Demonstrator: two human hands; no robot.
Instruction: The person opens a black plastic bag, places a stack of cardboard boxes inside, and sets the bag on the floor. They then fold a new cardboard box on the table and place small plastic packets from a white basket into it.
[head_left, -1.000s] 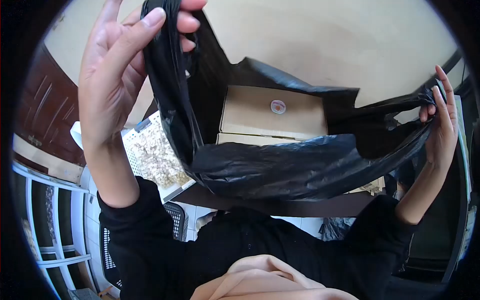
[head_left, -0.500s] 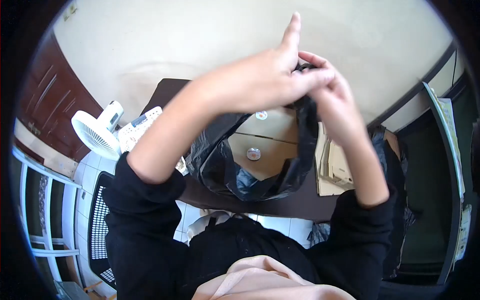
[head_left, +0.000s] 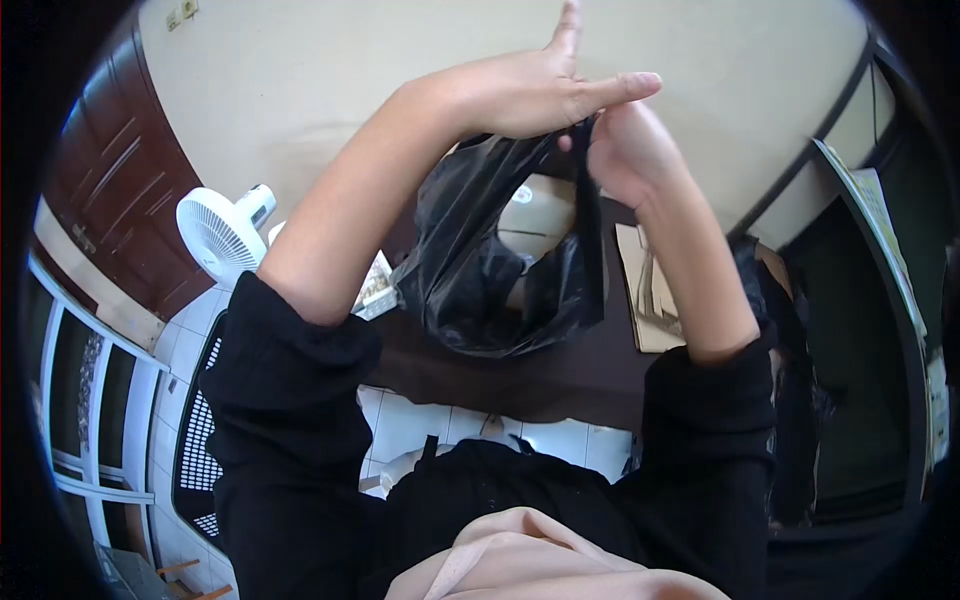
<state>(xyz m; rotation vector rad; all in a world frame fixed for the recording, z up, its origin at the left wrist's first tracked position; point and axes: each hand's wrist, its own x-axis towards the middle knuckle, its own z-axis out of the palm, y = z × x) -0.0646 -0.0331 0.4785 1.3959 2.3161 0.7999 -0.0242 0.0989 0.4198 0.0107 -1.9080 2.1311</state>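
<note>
A black plastic bag (head_left: 465, 270) hangs below my hands over the dark table, its top pulled up into a narrow gather. Through its opening shows a light brown box (head_left: 540, 215) with a round sticker. My left hand (head_left: 545, 92) is over the gathered top, one digit pointing up and another stretched to the right; its other fingers are hidden, and the plastic runs up beneath it. Just right of it and partly behind, my right hand (head_left: 635, 155) is closed on the bag's gathered plastic, most of its fingers out of sight.
On the dark table (head_left: 480, 385), flat brown cardboard pieces (head_left: 655, 310) lie right of the bag. A white fan (head_left: 220, 235) stands at the left, near a brown door (head_left: 115, 180). A black perforated chair or rack (head_left: 195, 445) is below it. The wall (head_left: 330, 70) is behind.
Both hands have moved up and slightly left in view, drawing the bag's top up. Its opening has narrowed, and less of the boxes inside shows.
</note>
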